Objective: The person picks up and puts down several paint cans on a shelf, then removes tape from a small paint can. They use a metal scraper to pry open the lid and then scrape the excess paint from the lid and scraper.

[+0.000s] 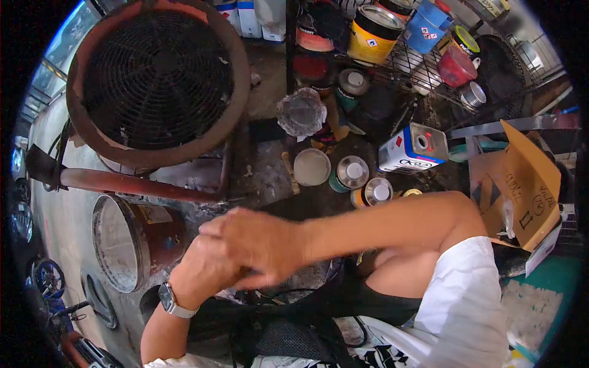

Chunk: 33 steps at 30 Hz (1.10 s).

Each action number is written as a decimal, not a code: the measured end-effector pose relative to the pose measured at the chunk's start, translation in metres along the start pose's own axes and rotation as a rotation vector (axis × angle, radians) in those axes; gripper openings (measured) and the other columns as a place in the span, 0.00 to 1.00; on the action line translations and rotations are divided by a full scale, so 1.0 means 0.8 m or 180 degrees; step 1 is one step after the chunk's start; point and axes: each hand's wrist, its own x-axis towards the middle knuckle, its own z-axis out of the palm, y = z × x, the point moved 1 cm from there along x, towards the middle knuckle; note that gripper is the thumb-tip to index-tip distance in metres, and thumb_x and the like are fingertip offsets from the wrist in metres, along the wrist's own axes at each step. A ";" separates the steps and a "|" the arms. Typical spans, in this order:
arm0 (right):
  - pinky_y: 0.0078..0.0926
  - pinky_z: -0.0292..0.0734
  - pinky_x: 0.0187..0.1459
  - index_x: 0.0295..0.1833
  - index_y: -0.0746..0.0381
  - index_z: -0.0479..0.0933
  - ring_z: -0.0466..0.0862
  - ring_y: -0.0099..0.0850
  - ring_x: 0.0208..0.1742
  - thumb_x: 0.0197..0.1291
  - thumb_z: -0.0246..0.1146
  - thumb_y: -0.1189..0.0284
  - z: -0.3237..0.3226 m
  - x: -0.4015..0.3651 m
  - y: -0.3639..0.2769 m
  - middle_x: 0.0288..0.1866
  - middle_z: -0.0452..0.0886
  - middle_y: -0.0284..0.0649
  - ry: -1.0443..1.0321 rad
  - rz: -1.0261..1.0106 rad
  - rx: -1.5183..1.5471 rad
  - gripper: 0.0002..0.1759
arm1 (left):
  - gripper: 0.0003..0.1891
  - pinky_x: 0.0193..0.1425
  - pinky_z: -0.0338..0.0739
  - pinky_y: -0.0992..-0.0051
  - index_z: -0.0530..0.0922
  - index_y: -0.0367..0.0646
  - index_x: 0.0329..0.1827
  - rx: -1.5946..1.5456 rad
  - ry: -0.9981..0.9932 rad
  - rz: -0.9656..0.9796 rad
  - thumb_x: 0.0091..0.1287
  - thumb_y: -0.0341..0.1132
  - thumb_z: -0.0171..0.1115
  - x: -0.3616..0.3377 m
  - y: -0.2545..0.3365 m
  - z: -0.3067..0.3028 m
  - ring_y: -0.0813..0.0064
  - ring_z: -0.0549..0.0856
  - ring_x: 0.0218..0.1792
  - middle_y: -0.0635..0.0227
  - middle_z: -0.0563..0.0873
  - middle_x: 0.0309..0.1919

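Both of my hands meet in front of my body, low and left of the view's middle. My right hand [264, 242] lies over my left hand [205, 264], and motion smears it. Its fingers hide most of the left fingers. Whether anything is between the hands cannot be made out. A watch [167, 298] with a pale band sits on my left wrist. Left of the hands stands a large open bucket [116, 242] with a whitish inside. Beyond them are a round pale lid [311, 167] and a can with a metal top [353, 172].
A big round fan [156, 80] on a red frame fills the upper left. A rectangular metal can [413, 149] stands right of centre, beside an open cardboard box [521, 196]. Behind them, a wire rack holds a yellow tin [373, 38] and a red cup [456, 67].
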 end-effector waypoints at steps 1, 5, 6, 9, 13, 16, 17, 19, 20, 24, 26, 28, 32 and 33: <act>0.54 0.69 0.67 0.78 0.60 0.61 0.73 0.53 0.70 0.50 0.79 0.53 -0.009 -0.007 0.027 0.70 0.70 0.57 -0.0167 0.0077 0.0055 0.54 | 0.29 0.50 0.83 0.57 0.77 0.41 0.65 0.0011 0.0004 0.0006 0.60 0.38 0.71 0.006 0.006 -0.011 0.55 0.86 0.52 0.58 0.85 0.53; 0.56 0.68 0.68 0.79 0.60 0.61 0.71 0.57 0.72 0.44 0.81 0.47 -0.037 -0.090 0.148 0.70 0.72 0.55 -0.1535 0.0830 -0.1215 0.60 | 0.39 0.60 0.80 0.62 0.69 0.41 0.74 0.0323 -0.0967 -0.1302 0.60 0.42 0.75 0.007 0.010 -0.032 0.57 0.84 0.55 0.57 0.84 0.58; 0.57 0.66 0.70 0.79 0.60 0.62 0.70 0.58 0.73 0.41 0.81 0.46 -0.049 -0.116 0.166 0.70 0.73 0.54 -0.2235 0.1135 -0.1786 0.62 | 0.39 0.60 0.80 0.62 0.69 0.40 0.74 0.0212 -0.0720 -0.1218 0.61 0.41 0.75 0.005 0.009 -0.034 0.57 0.84 0.54 0.57 0.84 0.58; 0.58 0.61 0.75 0.79 0.57 0.63 0.68 0.59 0.75 0.37 0.82 0.45 -0.064 -0.174 0.200 0.72 0.72 0.52 -0.2944 0.1155 -0.2641 0.63 | 0.38 0.59 0.80 0.61 0.69 0.39 0.75 0.0109 -0.0358 -0.1112 0.62 0.41 0.74 0.000 0.010 -0.042 0.56 0.84 0.53 0.56 0.83 0.58; 0.58 0.59 0.77 0.77 0.52 0.67 0.66 0.57 0.78 0.32 0.83 0.47 -0.051 -0.219 0.244 0.76 0.68 0.51 -0.3418 0.1279 -0.2902 0.62 | 0.38 0.59 0.80 0.61 0.69 0.39 0.75 0.0053 -0.0338 -0.1091 0.62 0.41 0.74 -0.008 0.007 -0.049 0.55 0.84 0.53 0.56 0.83 0.58; 0.59 0.61 0.77 0.75 0.49 0.71 0.68 0.54 0.77 0.29 0.83 0.48 -0.049 -0.227 0.259 0.77 0.69 0.48 -0.3417 0.1121 -0.2945 0.59 | 0.37 0.56 0.81 0.60 0.70 0.39 0.74 0.0068 -0.0415 -0.1096 0.63 0.43 0.72 -0.010 -0.004 -0.053 0.54 0.85 0.51 0.56 0.85 0.56; 0.59 0.62 0.77 0.74 0.48 0.72 0.69 0.53 0.76 0.29 0.84 0.49 -0.050 -0.229 0.260 0.77 0.70 0.45 -0.3344 0.1002 -0.3040 0.58 | 0.37 0.55 0.81 0.59 0.70 0.39 0.74 0.0023 -0.0515 -0.1110 0.64 0.44 0.71 -0.011 -0.011 -0.050 0.53 0.85 0.50 0.56 0.85 0.54; 0.61 0.61 0.76 0.73 0.47 0.72 0.71 0.54 0.73 0.29 0.84 0.49 -0.051 -0.230 0.269 0.77 0.69 0.42 -0.3389 0.1107 -0.3086 0.58 | 0.36 0.55 0.82 0.58 0.71 0.40 0.73 0.0047 -0.0404 -0.1054 0.65 0.47 0.71 -0.015 -0.023 -0.045 0.51 0.86 0.50 0.55 0.86 0.53; 0.59 0.63 0.74 0.75 0.46 0.70 0.71 0.54 0.73 0.28 0.85 0.49 -0.040 -0.250 0.303 0.78 0.67 0.42 -0.3437 0.1199 -0.2999 0.60 | 0.36 0.54 0.82 0.57 0.73 0.40 0.72 -0.0030 -0.0409 -0.1111 0.65 0.50 0.70 -0.017 -0.028 -0.042 0.49 0.87 0.49 0.53 0.88 0.51; 0.54 0.64 0.69 0.77 0.46 0.67 0.70 0.54 0.72 0.29 0.85 0.50 -0.038 -0.240 0.305 0.78 0.65 0.42 -0.3692 0.1100 -0.3075 0.62 | 0.37 0.56 0.83 0.53 0.70 0.41 0.73 -0.0155 -0.0684 -0.1286 0.68 0.54 0.68 -0.011 -0.032 -0.045 0.45 0.86 0.54 0.46 0.86 0.55; 0.52 0.64 0.68 0.77 0.45 0.66 0.71 0.52 0.71 0.29 0.85 0.51 -0.045 -0.224 0.299 0.75 0.67 0.43 -0.3717 0.1008 -0.3215 0.63 | 0.37 0.56 0.82 0.52 0.70 0.41 0.74 -0.0244 -0.0672 -0.1272 0.68 0.55 0.67 -0.012 -0.046 -0.036 0.44 0.86 0.54 0.46 0.86 0.55; 0.51 0.64 0.67 0.78 0.45 0.64 0.73 0.50 0.68 0.31 0.84 0.52 -0.045 -0.215 0.291 0.71 0.68 0.43 -0.3833 0.1218 -0.3145 0.62 | 0.38 0.57 0.82 0.52 0.70 0.41 0.74 -0.0361 -0.0689 -0.1276 0.69 0.56 0.66 -0.017 -0.053 -0.027 0.42 0.85 0.55 0.45 0.86 0.56; 0.49 0.65 0.66 0.78 0.45 0.63 0.74 0.48 0.66 0.33 0.83 0.53 -0.044 -0.233 0.315 0.67 0.70 0.43 -0.4087 0.1297 -0.3176 0.61 | 0.38 0.58 0.81 0.52 0.70 0.40 0.75 -0.0360 -0.0546 -0.1156 0.71 0.59 0.63 -0.014 -0.055 -0.029 0.42 0.84 0.56 0.44 0.86 0.55; 0.49 0.65 0.66 0.78 0.46 0.63 0.74 0.48 0.67 0.36 0.82 0.53 -0.047 -0.242 0.308 0.67 0.70 0.43 -0.3987 0.1283 -0.3225 0.59 | 0.39 0.58 0.80 0.52 0.70 0.40 0.75 -0.0416 -0.0638 -0.1193 0.71 0.60 0.62 -0.013 -0.054 -0.029 0.42 0.84 0.56 0.44 0.86 0.54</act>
